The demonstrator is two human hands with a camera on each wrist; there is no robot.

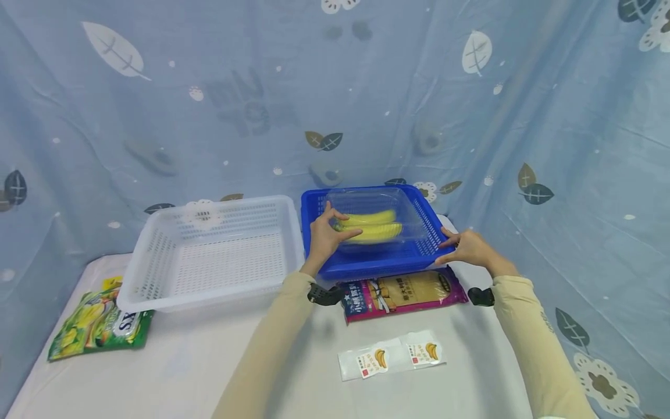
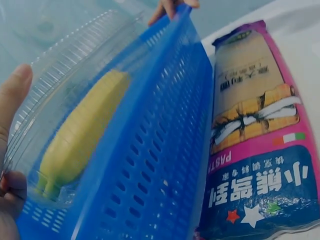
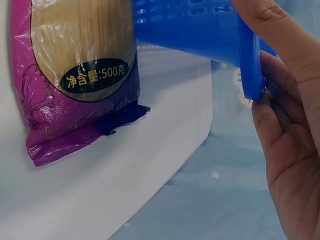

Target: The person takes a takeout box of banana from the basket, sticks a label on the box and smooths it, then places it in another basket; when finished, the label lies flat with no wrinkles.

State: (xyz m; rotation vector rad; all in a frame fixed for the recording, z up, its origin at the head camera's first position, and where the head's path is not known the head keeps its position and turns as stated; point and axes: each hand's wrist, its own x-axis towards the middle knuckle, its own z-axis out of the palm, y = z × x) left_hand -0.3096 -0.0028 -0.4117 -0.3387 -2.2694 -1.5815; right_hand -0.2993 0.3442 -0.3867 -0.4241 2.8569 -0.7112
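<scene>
In the head view a clear plastic box (image 1: pixel 413 215) with yellow bananas (image 1: pixel 373 233) lies in a blue basket (image 1: pixel 366 269). The left hand (image 1: pixel 325 235) pinches the left end of the clear box, thumb and fingers on its edge; the left wrist view shows the box (image 2: pixel 75 55) tilted beside the basket wall (image 2: pixel 150 150). At the basket's right front corner, the right hand (image 1: pixel 466 250) grips the rim; in the right wrist view its thumb and fingers are on either side of the blue rim (image 3: pixel 250 65).
A white basket (image 1: pixel 209 297) stands left of the blue one. A green snack bag (image 1: pixel 99 329) lies at the far left. In front of the blue basket lies a pasta packet (image 1: pixel 403 294), and nearer, a clear wrapper with banana stickers (image 1: pixel 398 354). Patterned cloth (image 1: pixel 262 105) hangs behind.
</scene>
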